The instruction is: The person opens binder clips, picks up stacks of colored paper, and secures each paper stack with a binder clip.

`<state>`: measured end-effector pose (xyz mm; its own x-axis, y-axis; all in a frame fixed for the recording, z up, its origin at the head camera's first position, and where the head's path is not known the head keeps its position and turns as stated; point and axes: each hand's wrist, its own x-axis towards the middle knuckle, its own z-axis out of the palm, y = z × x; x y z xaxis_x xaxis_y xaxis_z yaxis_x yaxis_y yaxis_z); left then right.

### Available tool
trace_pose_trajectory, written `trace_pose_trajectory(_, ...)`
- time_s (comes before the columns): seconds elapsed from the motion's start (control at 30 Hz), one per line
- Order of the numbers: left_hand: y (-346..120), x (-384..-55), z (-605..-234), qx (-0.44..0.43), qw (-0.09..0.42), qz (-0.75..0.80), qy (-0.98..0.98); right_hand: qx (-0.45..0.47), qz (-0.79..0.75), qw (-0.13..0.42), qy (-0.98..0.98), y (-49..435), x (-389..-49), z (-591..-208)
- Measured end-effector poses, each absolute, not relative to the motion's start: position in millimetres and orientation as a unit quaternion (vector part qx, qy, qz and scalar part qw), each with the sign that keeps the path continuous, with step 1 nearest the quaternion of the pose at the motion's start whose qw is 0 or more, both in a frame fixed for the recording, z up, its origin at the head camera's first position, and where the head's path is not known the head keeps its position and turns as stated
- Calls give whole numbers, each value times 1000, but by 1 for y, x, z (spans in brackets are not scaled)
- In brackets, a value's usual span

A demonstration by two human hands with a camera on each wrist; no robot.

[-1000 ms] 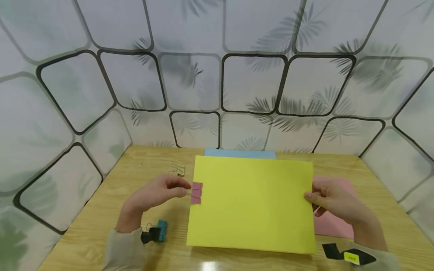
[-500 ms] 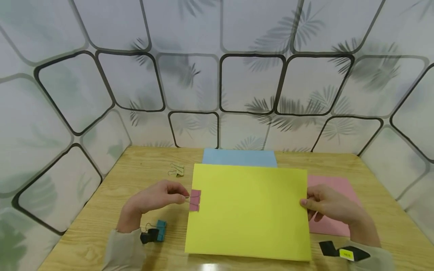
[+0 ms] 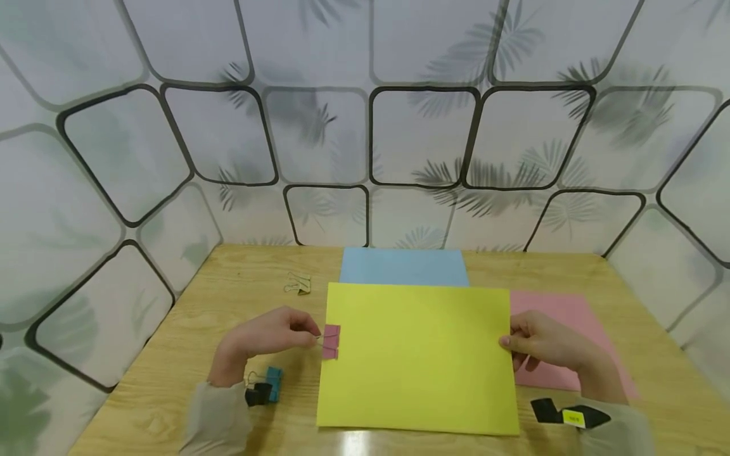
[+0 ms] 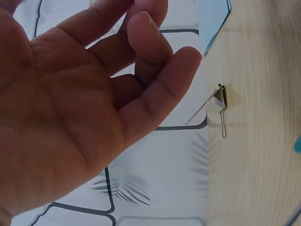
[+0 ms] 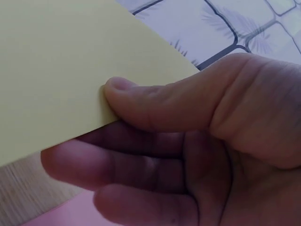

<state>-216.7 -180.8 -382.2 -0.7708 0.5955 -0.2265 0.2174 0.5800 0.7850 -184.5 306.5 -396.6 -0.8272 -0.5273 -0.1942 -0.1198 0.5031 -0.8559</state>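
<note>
A large yellow sheet of paper (image 3: 419, 361) spans the middle of the head view, between both hands. A pink binder clip (image 3: 331, 342) bites its left edge. Thumb and fingers of my left hand (image 3: 276, 332) pinch that clip's wire handles. At the opposite edge my right hand (image 3: 544, 342) holds the sheet, thumb (image 5: 141, 101) on the front face and the other fingers curled behind it. In the left wrist view the left palm (image 4: 66, 113) fills much of the frame, and the pink clip is out of sight.
A yellow binder clip (image 3: 298, 284) lies on the wooden table (image 3: 245, 272) at the back left. Near the left cuff sits a teal binder clip (image 3: 274, 383), partly overlapped by a black piece. Blue paper (image 3: 405, 266) lies behind the yellow sheet, pink paper (image 3: 561, 316) to the right.
The yellow sheet has come down and nearer in the head view, uncovering more of the blue paper. My right hand has shifted leftward with its edge; both holds stay the same.
</note>
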Motion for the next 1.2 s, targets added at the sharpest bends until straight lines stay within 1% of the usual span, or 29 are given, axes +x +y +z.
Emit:
trace_pose_trajectory(0.17, -177, -217, -384, 242, 240, 385, 858, -173, -462, 232, 838, 308, -186, -400)
trace_pose_trajectory(0.43, -174, -216, -387, 251, 243, 380, 857, -152, -450, 231, 849, 306, -185, -403)
trace_pose_trajectory(0.77, -174, -218, -390, 265, 240, 360, 862, -162, -437, 230, 854, 307, -183, -404)
trace_pose_trajectory(0.97, -179, -216, -385, 286, 232, 359, 858, -191, -431, 208, 857, 309, -181, -399)
trace_pose_trajectory(1.2, -184, -212, -377, 304, 209, 372, 852, -239, -423, 148, 861, 314, -174, -388)
